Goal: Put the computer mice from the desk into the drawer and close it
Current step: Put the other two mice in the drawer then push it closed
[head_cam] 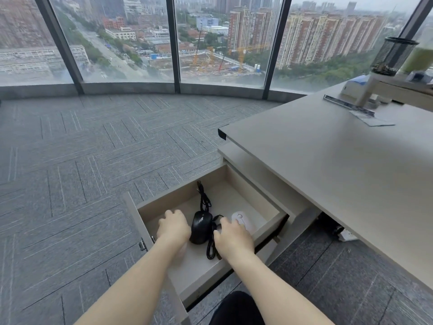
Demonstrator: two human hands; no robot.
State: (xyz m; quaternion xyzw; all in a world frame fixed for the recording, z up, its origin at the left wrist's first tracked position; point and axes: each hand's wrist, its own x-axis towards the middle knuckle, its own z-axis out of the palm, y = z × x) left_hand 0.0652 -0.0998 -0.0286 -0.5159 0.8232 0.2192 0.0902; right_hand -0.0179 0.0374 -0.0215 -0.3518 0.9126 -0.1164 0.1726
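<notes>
The drawer (pixel 262 227) under the desk stands pulled out. Inside it a black wired mouse (pixel 201 227) lies in the middle, its cable (pixel 205 200) trailing to the back wall and looping at the front. To its right lies a white mouse (pixel 242 220). My left hand (pixel 173 227) is palm down in the drawer, left of the black mouse, with its fingers curled; what is under it is hidden. My right hand (pixel 232 238) is palm down between the two mice. Its spread fingertips touch the near end of the white mouse, and a small dark object shows beside them.
The grey desk top (pixel 339 165) stretches to the right, above the drawer. At its far end are a ruler (pixel 346 105), a paper, a mesh pen cup (pixel 393 56) and a shelf. Grey carpet lies to the left, and windows stand beyond it. A white power strip (pixel 349 235) lies under the desk.
</notes>
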